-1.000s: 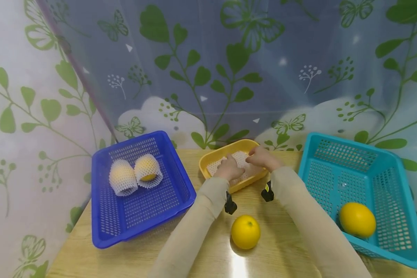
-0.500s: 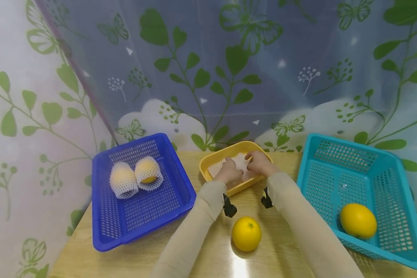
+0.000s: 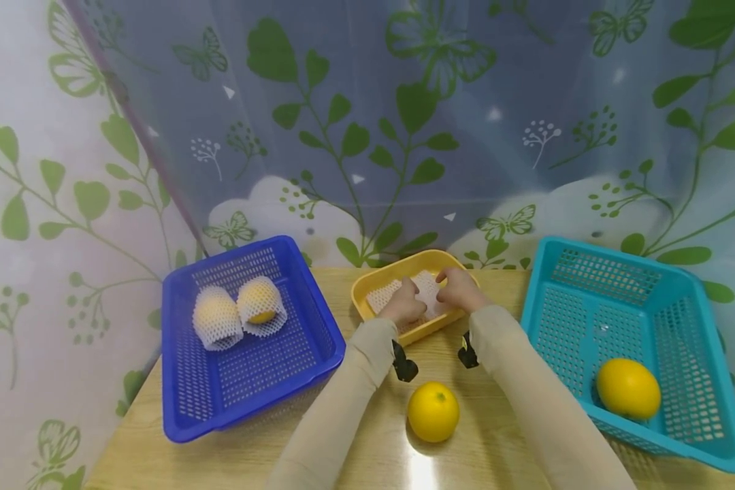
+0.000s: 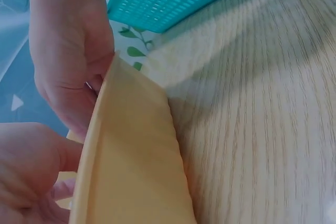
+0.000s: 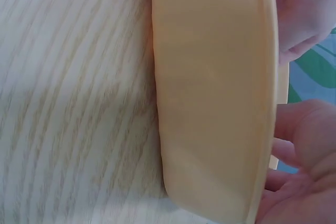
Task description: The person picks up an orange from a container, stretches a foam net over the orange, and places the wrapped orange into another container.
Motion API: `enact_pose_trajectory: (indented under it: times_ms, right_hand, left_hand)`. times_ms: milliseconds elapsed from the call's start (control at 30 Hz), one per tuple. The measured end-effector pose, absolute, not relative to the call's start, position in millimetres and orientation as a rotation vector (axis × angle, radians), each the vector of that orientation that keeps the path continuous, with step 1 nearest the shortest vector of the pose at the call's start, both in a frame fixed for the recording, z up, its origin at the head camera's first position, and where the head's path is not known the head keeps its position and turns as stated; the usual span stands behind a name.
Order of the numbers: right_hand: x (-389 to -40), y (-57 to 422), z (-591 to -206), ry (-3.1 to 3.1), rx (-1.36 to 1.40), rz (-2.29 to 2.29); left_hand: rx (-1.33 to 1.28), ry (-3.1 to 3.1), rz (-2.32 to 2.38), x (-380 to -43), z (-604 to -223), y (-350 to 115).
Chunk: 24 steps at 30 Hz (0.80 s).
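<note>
A small yellow tray (image 3: 367, 289) at the back middle of the table holds white foam nets (image 3: 427, 291). Both hands are inside it. My left hand (image 3: 404, 304) and my right hand (image 3: 459, 289) pinch a foam net between them, fingers curled, almost touching. The foam itself is hidden in both wrist views. The left wrist view shows the tray's outer wall (image 4: 131, 156) with the right hand (image 4: 68, 51) behind it. The right wrist view also shows that wall (image 5: 210, 93). A bare yellow fruit (image 3: 433, 411) lies on the table between my forearms.
At the left, a blue basket (image 3: 184, 401) holds two fruits in foam nets (image 3: 239, 307). A teal basket (image 3: 704, 306) on the right holds one bare yellow fruit (image 3: 628, 388). A leaf-patterned curtain hangs right behind the table.
The two hands have drawn closer together over the foam net in the yellow tray. The fruits and baskets have not moved.
</note>
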State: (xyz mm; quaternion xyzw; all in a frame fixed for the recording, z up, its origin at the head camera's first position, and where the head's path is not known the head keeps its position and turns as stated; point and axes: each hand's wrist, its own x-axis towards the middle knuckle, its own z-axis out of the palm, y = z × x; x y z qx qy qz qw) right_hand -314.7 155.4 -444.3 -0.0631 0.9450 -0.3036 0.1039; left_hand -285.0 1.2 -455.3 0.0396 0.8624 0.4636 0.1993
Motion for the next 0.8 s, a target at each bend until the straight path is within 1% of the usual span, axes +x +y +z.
enact_pose_trajectory:
  times_ms: [167,300,600,800]
  right_hand:
    - [-315,155,-444,2.815,-0.168,-0.939]
    - [-314,156,-436,2.859,-0.212,-0.969]
    - [-309,160,-401,2.959,-0.289,-0.946]
    - [-293,166,-369,2.901,-0.281,-1.059]
  left_hand:
    - [0.158,2.45,1.298,-289,-452,0]
    - [0.207,2.525,1.314,-289,-445,-2]
    - [0.324,2.61,1.445,-277,-414,-4]
    - [0.375,2.616,1.649,-266,-394,-3]
